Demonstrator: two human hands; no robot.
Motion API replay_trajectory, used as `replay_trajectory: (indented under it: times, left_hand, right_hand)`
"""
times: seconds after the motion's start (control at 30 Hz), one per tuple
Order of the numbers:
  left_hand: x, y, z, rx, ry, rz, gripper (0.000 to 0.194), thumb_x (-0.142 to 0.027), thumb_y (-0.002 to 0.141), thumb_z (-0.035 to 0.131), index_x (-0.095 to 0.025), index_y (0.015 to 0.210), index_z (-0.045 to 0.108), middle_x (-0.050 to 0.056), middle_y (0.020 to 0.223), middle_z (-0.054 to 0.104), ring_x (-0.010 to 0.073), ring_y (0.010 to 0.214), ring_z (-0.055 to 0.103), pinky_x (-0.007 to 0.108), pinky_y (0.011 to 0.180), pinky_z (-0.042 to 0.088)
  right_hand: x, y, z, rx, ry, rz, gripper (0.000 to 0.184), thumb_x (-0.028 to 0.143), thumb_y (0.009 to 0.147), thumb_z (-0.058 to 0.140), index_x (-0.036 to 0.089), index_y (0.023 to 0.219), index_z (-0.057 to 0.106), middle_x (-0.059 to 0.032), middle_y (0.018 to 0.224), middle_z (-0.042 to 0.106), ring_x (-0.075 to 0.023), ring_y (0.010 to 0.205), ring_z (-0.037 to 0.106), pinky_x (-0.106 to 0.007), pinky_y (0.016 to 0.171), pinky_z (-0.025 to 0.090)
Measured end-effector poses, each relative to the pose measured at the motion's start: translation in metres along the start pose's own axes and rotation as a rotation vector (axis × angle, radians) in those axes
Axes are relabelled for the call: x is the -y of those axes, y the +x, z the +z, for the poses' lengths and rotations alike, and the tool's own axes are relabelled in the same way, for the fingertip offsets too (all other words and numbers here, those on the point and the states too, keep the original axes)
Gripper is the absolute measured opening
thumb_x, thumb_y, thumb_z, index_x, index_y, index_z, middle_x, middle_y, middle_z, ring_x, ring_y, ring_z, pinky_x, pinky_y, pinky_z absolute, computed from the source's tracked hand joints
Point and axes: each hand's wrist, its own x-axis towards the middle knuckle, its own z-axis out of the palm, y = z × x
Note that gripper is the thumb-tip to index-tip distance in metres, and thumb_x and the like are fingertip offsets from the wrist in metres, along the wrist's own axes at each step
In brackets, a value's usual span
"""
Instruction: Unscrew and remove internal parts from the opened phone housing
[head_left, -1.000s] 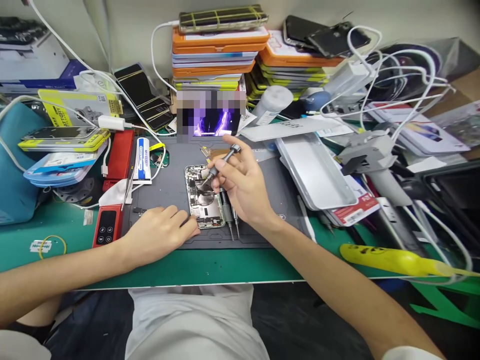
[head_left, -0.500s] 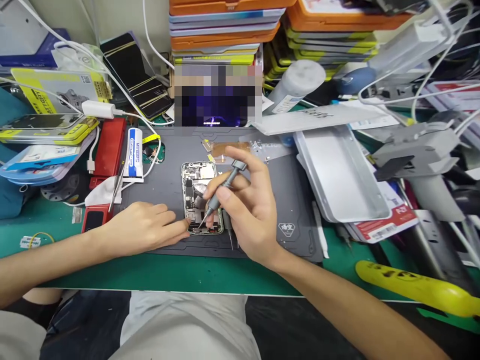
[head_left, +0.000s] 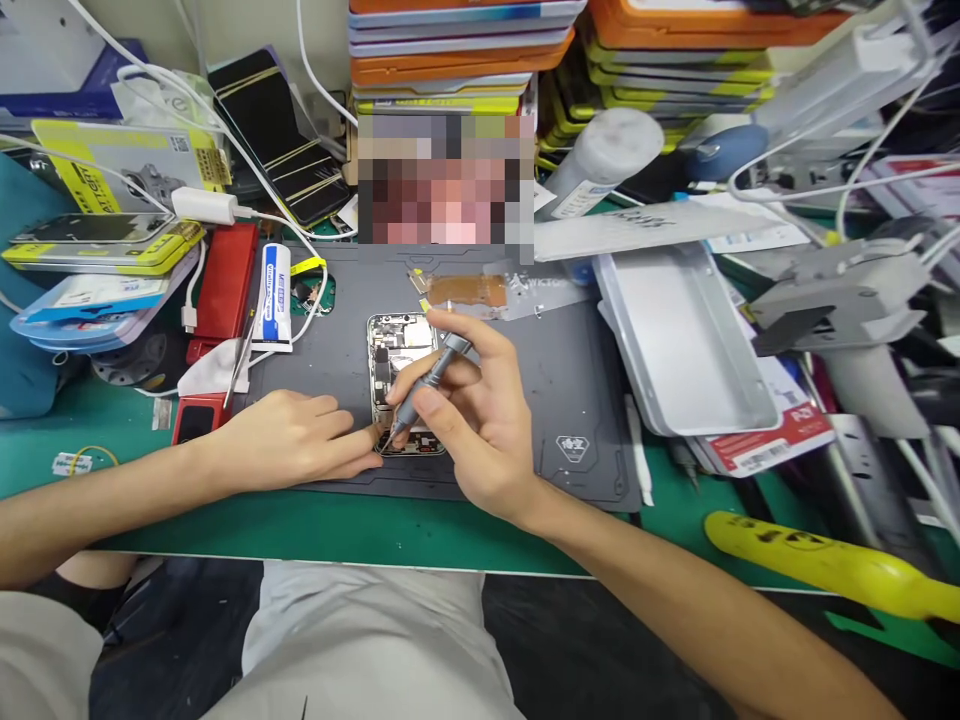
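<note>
An opened phone body (head_left: pixel 398 352) with bare internals lies on a dark grey work mat (head_left: pixel 540 370). My right hand (head_left: pixel 469 420) is closed round a grey screwdriver (head_left: pixel 427 385), whose tip rests at the phone's lower left corner. My left hand (head_left: pixel 292 445) lies palm down on the mat, fingers together, its fingertips pressing against the phone's lower left edge. A strip of brown tape (head_left: pixel 469 290) sits on the mat just beyond the phone.
A silver tray (head_left: pixel 679 340) leans at the mat's right. A white tube (head_left: pixel 274 298), red cases (head_left: pixel 225 290), tweezers (head_left: pixel 241 355) and boxed screens crowd the left. Stacked orange boxes (head_left: pixel 457 50) and white cables fill the back. A yellow tool (head_left: pixel 825 565) lies front right.
The screwdriver tip came down from the phone's middle to its lower left corner. The camera moved in closer. My left hand stayed at the phone's lower edge.
</note>
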Motion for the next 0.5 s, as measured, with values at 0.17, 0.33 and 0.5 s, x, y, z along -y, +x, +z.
replay_trajectory:
  times: [0.17,0.33,0.5]
  left_hand:
    - [0.0007,0.0012,-0.0004,-0.012,0.006,0.010,0.027,-0.032,0.114,0.051,-0.019,0.097,0.067,-0.004,0.064,0.058,0.0147,0.058,0.052,0.033,0.052,0.035]
    - [0.0003,0.0017,0.0002,-0.014,-0.014,0.003,0.028,-0.031,0.114,0.050,-0.021,0.091,0.063,-0.004,0.065,0.059,0.0144,0.058,0.053,0.031,0.053,0.036]
    - [-0.0011,0.0003,0.0023,0.008,-0.029,0.011,0.032,-0.032,0.114,0.047,-0.021,0.089,0.065,-0.003,0.066,0.060,0.0144,0.059,0.054,0.031,0.053,0.036]
  right_hand:
    - [-0.0019,0.0002,-0.0005,0.002,-0.012,-0.004,0.044,0.033,0.106,0.062,0.038,0.144,0.041,0.0006,0.100,0.070,-0.0137,0.068,0.066,-0.033,0.061,0.070]
    - [-0.0025,-0.0005,-0.0007,0.012,-0.053,-0.027,0.043,0.031,0.106,0.061,0.040,0.145,0.044,0.0009,0.098,0.070,-0.0131,0.067,0.066,-0.031,0.058,0.069]
    - [-0.0032,-0.0023,-0.0006,-0.008,-0.098,-0.068,0.046,0.026,0.105,0.063,0.041,0.145,0.049,-0.0003,0.097,0.072,-0.0154,0.071,0.068,-0.032,0.058,0.069]
